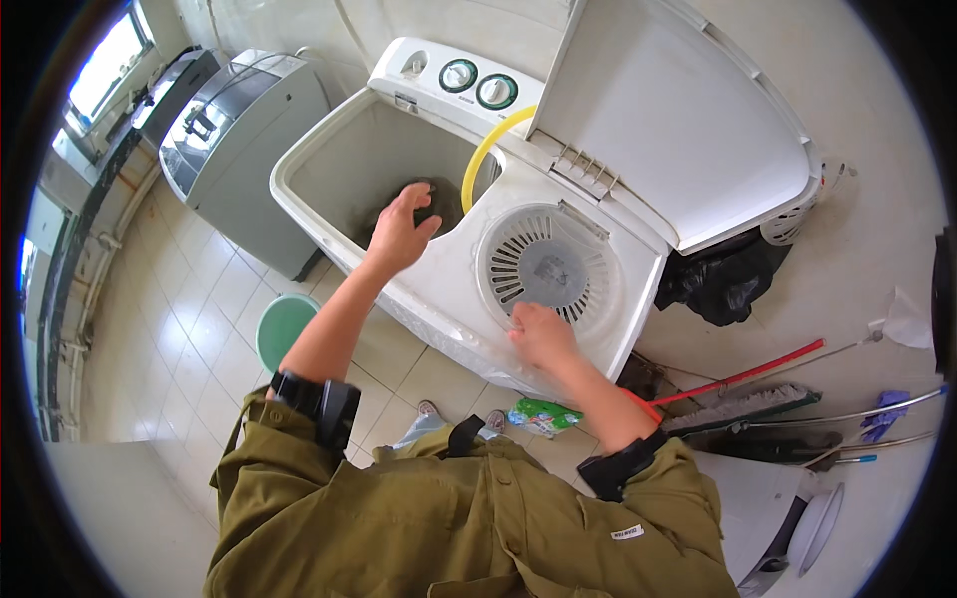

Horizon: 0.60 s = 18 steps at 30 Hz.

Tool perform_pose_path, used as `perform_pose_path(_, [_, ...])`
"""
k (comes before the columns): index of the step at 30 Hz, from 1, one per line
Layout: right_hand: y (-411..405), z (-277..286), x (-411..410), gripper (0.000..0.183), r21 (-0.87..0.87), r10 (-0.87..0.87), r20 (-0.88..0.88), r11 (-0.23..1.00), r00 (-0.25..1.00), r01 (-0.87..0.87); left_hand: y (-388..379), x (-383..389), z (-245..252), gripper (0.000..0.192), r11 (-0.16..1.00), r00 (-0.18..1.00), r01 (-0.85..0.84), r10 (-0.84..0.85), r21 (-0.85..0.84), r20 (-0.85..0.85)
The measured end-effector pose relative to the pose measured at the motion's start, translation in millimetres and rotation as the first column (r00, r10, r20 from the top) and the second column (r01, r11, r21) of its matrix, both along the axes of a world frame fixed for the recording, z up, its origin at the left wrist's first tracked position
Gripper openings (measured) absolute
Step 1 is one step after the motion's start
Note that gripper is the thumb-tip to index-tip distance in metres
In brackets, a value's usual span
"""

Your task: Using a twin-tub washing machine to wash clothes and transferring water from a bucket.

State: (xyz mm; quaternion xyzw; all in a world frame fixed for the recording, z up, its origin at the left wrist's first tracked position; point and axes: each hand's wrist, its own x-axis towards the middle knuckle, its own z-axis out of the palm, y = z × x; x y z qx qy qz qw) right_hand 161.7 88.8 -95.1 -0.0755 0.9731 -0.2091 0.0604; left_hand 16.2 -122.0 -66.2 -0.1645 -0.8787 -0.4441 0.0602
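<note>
A twin-tub washing machine (456,265) stands before me. Over the front edge of its wash tub (329,161), my left hand (404,232) hangs with thumb and fingers apart and nothing between them. Dark wet-looking contents (446,200) lie low in that tub, partly hidden by the hand. A yellow hose (478,161) curves down into it. My right hand (542,333) is curled at the near rim of the round slotted spin-tub cover (549,261); no object shows in it, and whether it touches the cover is unclear. The white outer lid (673,119) stands raised.
Two dials (477,84) sit on the back panel. A grey top-loading washer (247,149) stands left, with a green basin (286,329) on the floor. At right are a black plastic bag (725,280), a red-handled tool (748,366), a broom (748,410) and a green detergent bag (544,417).
</note>
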Motion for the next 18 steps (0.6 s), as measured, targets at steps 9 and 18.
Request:
perform_pose_path(9, [155, 268, -85, 0.056, 0.286, 0.034, -0.95, 0.488, 0.31, 0.825, -20, 75, -16, 0.028, 0.998, 0.997, -0.065, 0.065, 0.008, 0.033])
perform_pose_path(18, [46, 131, 74, 0.059, 0.372, 0.294, -0.354, 0.915, 0.888, -0.155, -43, 65, -23, 0.031, 0.944, 0.97, -0.219, 0.184, 0.246, 0.157])
